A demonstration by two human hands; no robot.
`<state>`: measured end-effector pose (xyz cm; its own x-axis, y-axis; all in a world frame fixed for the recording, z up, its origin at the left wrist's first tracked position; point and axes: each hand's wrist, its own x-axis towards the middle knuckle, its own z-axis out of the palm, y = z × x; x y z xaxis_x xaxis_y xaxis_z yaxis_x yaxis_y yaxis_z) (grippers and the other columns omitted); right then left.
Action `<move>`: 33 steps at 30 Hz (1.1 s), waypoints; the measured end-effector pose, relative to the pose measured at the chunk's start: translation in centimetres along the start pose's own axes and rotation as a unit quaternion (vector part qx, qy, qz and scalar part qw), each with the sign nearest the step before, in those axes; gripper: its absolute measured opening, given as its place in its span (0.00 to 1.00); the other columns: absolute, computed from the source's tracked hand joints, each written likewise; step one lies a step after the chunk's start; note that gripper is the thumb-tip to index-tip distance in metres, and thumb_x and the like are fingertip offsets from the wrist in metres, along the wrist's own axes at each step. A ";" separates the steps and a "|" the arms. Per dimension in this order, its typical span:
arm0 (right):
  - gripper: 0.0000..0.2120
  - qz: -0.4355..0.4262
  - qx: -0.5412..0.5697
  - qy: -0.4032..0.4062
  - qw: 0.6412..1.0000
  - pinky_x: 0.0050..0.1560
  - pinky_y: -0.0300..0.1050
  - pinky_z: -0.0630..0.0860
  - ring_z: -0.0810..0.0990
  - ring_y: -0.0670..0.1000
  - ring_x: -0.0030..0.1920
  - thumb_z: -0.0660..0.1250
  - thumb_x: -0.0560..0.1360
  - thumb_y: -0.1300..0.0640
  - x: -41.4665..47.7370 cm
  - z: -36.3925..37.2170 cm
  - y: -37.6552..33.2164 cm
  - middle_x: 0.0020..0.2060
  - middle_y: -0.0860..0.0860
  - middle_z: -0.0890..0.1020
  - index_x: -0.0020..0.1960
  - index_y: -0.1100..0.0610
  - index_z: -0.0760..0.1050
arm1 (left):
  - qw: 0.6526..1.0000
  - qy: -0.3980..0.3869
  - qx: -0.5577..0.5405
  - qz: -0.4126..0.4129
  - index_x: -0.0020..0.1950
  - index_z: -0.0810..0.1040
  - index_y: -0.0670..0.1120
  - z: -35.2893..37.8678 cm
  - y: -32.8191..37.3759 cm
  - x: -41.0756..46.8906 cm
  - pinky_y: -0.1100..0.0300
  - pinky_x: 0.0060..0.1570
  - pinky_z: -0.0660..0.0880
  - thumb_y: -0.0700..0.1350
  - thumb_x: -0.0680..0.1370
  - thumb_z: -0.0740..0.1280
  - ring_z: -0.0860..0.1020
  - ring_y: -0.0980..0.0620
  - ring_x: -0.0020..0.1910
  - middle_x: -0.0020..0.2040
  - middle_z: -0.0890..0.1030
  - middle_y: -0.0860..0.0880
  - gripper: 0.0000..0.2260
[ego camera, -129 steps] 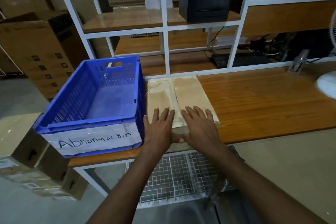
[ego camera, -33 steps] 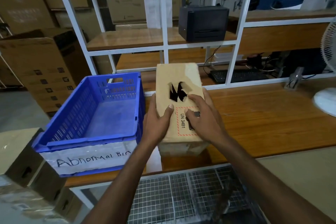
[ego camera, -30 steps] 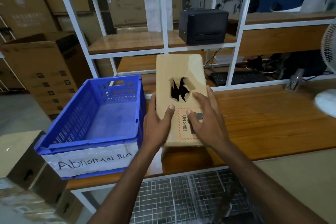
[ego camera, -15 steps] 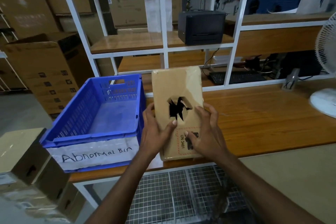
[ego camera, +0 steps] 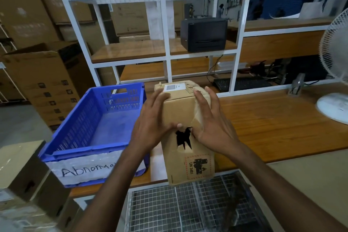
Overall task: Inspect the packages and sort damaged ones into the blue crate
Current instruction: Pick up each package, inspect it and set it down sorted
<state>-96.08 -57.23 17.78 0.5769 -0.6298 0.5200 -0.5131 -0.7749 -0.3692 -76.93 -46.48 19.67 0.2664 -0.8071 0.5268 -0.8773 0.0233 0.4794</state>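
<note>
Centre frame: left grip (ego camera: 152, 121) and right grip (ego camera: 211, 125), fingers straight, press a punctured cardboard box (ego camera: 178, 108) between them; damage found, sorting into the blue crate (ego camera: 75, 128), lower left, remains.

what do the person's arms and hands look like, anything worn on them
The left forearm and right forearm are bare, no sleeves in view. The left hand and right hand wear no gloves; no ring, watch or wristband shows. The fingernails that show are short and unpainted.
</note>
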 end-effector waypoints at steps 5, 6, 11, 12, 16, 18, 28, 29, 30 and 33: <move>0.51 -0.059 -0.119 -0.059 0.989 0.78 0.61 0.58 0.51 0.53 0.80 0.80 0.66 0.47 1.6 -1.9 -1.1 0.79 0.48 0.57 0.80 0.44 0.54 | 0.971 -0.172 0.167 -0.009 0.83 0.59 0.55 -2.6 1.2 2.8 0.37 0.72 0.67 0.59 0.69 0.80 0.56 0.46 0.81 0.82 0.61 0.54 0.48; 0.50 -0.074 -0.138 -0.075 0.985 0.78 0.59 0.56 0.53 0.52 0.79 0.80 0.66 0.46 1.8 -2.0 -1.4 0.79 0.48 0.60 0.80 0.44 0.55 | 0.961 -0.206 0.185 -0.016 0.84 0.56 0.55 -2.6 1.2 3.1 0.36 0.73 0.67 0.59 0.69 0.80 0.54 0.45 0.82 0.83 0.59 0.54 0.50; 0.44 -0.070 -0.152 -0.101 0.981 0.74 0.56 0.63 0.58 0.51 0.77 0.78 0.71 0.50 2.0 -0.7 -2.1 0.78 0.47 0.64 0.81 0.46 0.59 | 0.952 -0.211 0.220 -0.021 0.84 0.55 0.56 -0.7 -0.1 3.0 0.37 0.70 0.70 0.61 0.69 0.79 0.53 0.45 0.83 0.84 0.57 0.55 0.50; 0.44 -0.060 -0.141 -0.098 0.983 0.74 0.56 0.64 0.58 0.51 0.77 0.78 0.72 0.51 1.9 -0.6 -2.1 0.78 0.47 0.64 0.81 0.46 0.59 | 0.956 -0.199 0.216 -0.015 0.84 0.56 0.57 -0.6 -0.4 3.0 0.37 0.70 0.70 0.62 0.69 0.79 0.54 0.45 0.82 0.84 0.58 0.55 0.50; 0.44 -0.040 -0.128 -0.101 0.986 0.73 0.54 0.66 0.59 0.50 0.76 0.79 0.71 0.50 2.0 -0.7 -1.9 0.78 0.45 0.65 0.81 0.44 0.61 | 0.959 -0.194 0.205 -0.003 0.83 0.57 0.57 -0.5 -0.8 3.2 0.37 0.72 0.68 0.62 0.69 0.79 0.55 0.46 0.82 0.83 0.59 0.55 0.48; 0.44 -0.030 -0.116 -0.110 0.987 0.74 0.56 0.66 0.58 0.50 0.76 0.78 0.72 0.48 2.0 -0.9 -2.3 0.79 0.45 0.63 0.81 0.44 0.60 | 0.964 -0.209 0.166 -0.021 0.83 0.57 0.55 -0.4 -1.0 3.1 0.39 0.75 0.64 0.63 0.70 0.77 0.52 0.46 0.83 0.84 0.57 0.55 0.48; 0.49 0.072 -0.076 -0.070 0.992 0.77 0.67 0.59 0.64 0.52 0.77 0.44 0.71 0.17 1.7 -0.4 -3.7 0.76 0.51 0.69 0.76 0.51 0.66 | 0.974 -0.064 -0.192 -0.098 0.67 0.81 0.48 -1.0 -1.4 2.9 0.51 0.66 0.76 0.49 0.82 0.69 0.76 0.59 0.64 0.64 0.80 0.55 0.14; 0.47 0.076 -0.086 -0.066 0.991 0.76 0.67 0.60 0.66 0.53 0.76 0.46 0.72 0.17 2.0 -0.5 -3.6 0.75 0.51 0.71 0.74 0.51 0.67 | 0.971 -0.049 -0.207 -0.106 0.68 0.81 0.49 -0.5 -1.2 2.9 0.54 0.65 0.77 0.48 0.81 0.72 0.76 0.59 0.64 0.65 0.80 0.55 0.16; 0.46 0.079 -0.092 -0.069 0.990 0.76 0.66 0.61 0.67 0.53 0.75 0.49 0.72 0.18 2.2 -0.8 -3.5 0.74 0.51 0.72 0.73 0.51 0.67 | 0.965 -0.033 -0.231 -0.118 0.69 0.80 0.50 -0.1 -1.0 2.9 0.57 0.63 0.77 0.48 0.79 0.73 0.76 0.59 0.65 0.66 0.80 0.55 0.18; 0.42 0.086 -0.081 -0.096 0.988 0.73 0.62 0.64 0.67 0.53 0.75 0.55 0.73 0.20 2.5 -1.8 -2.9 0.74 0.50 0.71 0.73 0.51 0.68 | 0.939 0.016 -0.303 -0.162 0.66 0.79 0.51 0.9 -0.4 2.6 0.56 0.61 0.80 0.47 0.79 0.74 0.77 0.57 0.64 0.66 0.79 0.53 0.16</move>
<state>-94.32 -56.51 21.58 0.5743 -0.7620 0.2992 -0.6996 -0.6466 -0.3039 -76.19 -49.12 20.22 0.5004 -0.8123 0.2996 -0.3622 0.1179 0.9246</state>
